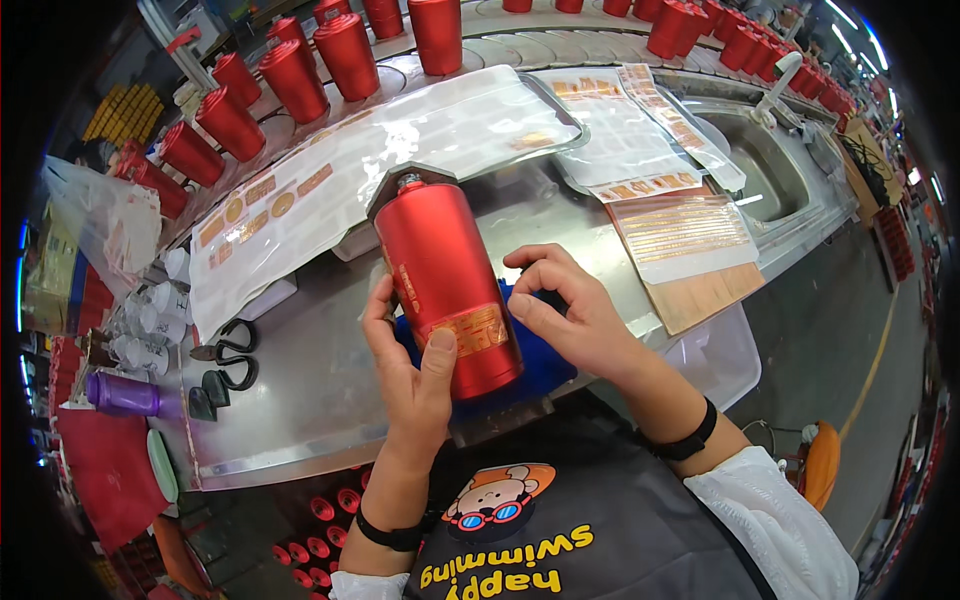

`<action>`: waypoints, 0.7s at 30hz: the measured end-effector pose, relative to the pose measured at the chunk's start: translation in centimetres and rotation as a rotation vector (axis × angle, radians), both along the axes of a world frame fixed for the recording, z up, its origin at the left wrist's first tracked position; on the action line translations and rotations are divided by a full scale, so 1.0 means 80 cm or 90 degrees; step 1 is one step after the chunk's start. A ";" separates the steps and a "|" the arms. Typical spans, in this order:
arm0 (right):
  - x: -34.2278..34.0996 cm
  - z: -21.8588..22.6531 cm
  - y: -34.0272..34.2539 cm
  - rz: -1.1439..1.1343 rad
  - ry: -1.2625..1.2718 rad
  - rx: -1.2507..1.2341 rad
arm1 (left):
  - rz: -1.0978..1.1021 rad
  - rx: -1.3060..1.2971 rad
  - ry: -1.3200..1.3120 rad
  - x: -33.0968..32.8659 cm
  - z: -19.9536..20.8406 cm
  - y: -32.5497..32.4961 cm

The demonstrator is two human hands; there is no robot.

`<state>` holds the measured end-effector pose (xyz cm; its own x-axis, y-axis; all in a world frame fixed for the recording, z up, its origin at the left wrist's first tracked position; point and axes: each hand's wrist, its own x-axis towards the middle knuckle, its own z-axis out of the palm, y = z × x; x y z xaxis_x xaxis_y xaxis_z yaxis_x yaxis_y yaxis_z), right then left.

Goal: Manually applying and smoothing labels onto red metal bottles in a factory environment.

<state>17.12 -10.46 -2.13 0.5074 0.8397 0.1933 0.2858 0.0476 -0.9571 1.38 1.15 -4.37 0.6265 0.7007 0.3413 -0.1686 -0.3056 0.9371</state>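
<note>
A glossy red cylindrical bottle (445,255) leans in front of me, its narrow neck end pointing away. My left hand (412,365) grips its lower left side, the thumb pressing on a gold patterned decal (470,333) near the base. More small gold marking runs along the bottle's left side. Beside the decal's right end is my right hand (565,305), fingers loosely bent and apart, with nothing visible in it. Its thumb tip comes close to the bottle; whether it touches, I cannot tell. Behind the neck sits a dark angular holder (385,190), and blue cloth (545,350) shows underneath.
Sheets of gold decals (290,205) lie on trays across the metal table (320,400). Black-handled scissors (238,352) and a purple container (125,393) are at left. Red bottles (350,55) line a conveyor behind. A sink (765,165) and a wooden board (715,285) stand right.
</note>
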 end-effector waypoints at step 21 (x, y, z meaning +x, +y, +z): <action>0.005 -0.015 0.007 0.092 0.001 -0.004 | -0.054 -0.103 -0.089 -0.008 -0.007 0.005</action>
<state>17.55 -9.93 -3.36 0.3810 0.9055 0.1869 0.2744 0.0823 -0.9581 0.72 1.55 -4.93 0.6401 0.7000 0.3167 -0.3198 -0.1320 0.9382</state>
